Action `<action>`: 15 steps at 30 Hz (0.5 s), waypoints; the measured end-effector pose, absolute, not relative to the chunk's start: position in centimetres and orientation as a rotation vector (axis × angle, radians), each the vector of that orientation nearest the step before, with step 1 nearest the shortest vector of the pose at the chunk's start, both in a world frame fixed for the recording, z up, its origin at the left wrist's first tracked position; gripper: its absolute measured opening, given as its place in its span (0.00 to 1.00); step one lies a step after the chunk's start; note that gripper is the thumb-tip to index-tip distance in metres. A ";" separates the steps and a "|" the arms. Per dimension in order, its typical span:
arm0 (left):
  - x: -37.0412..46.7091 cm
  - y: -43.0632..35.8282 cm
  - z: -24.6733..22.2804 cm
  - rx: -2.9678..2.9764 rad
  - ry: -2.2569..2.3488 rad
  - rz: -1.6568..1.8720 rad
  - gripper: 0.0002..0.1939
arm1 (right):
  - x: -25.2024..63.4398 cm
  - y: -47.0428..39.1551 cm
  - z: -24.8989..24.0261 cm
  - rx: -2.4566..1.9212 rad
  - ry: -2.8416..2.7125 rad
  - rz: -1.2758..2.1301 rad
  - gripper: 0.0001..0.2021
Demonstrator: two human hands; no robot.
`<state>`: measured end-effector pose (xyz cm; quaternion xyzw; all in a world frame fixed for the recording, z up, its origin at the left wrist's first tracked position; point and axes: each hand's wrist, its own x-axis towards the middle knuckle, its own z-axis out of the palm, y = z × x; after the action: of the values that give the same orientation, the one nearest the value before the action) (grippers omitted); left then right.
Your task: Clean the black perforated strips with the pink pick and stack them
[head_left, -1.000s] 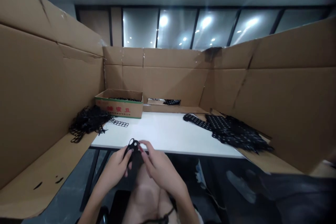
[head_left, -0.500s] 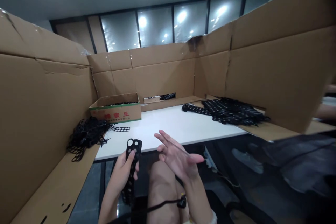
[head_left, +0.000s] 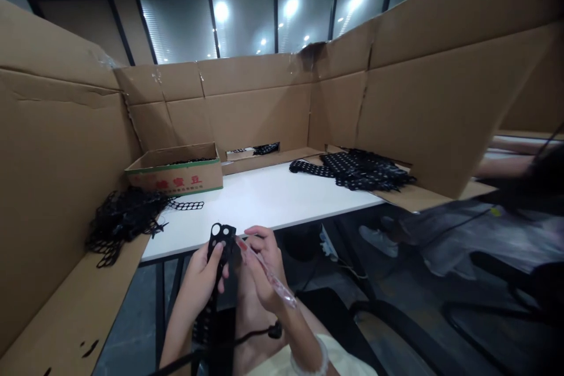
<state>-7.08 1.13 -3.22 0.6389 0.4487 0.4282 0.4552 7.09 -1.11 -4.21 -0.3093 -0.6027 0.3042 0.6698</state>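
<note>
My left hand (head_left: 201,280) is closed round a black strip (head_left: 231,236) punched with round holes, its thumb pressing on the front. The strip's upper end stands above the fingers, and its lower part hangs down towards my lap. Close to the strip's right edge, my right hand (head_left: 267,258) is closed on a slim clear plastic-handled tool (head_left: 282,292) with a reddish part near its tip. The tip points at the strip; whether it touches cannot be made out. The tool's exact kind is unclear.
A heap of black perforated scraps (head_left: 126,217) lies at the left, by a cardboard box (head_left: 198,179) with black pieces inside. Black dotted strips (head_left: 361,167) are piled at the back right of the white table (head_left: 259,202). Cardboard walls (head_left: 259,114) surround it. Another person's arm (head_left: 504,165) shows at right.
My right hand has gone from spread fingers to a closed grip on the slim tool, and has moved left towards the strip. My left hand still holds the strip. The view has shifted.
</note>
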 end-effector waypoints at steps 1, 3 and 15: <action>-7.2 1.2 -3.2 1.588 1.120 1.057 0.21 | 7.0 -1.0 -4.4 -0.724 -1.431 0.638 0.10; -7.3 1.3 -3.3 1.612 1.140 1.047 0.21 | 6.8 -0.9 -4.5 -0.723 -1.547 0.608 0.03; -7.1 1.1 -3.3 1.799 1.437 1.020 0.18 | 5.8 -1.1 -3.9 -0.961 -1.749 0.300 0.07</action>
<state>-7.08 1.13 -3.34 0.6799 0.5431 0.3857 0.3067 5.83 -1.06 -3.90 -0.4031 -0.7335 0.1257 0.5327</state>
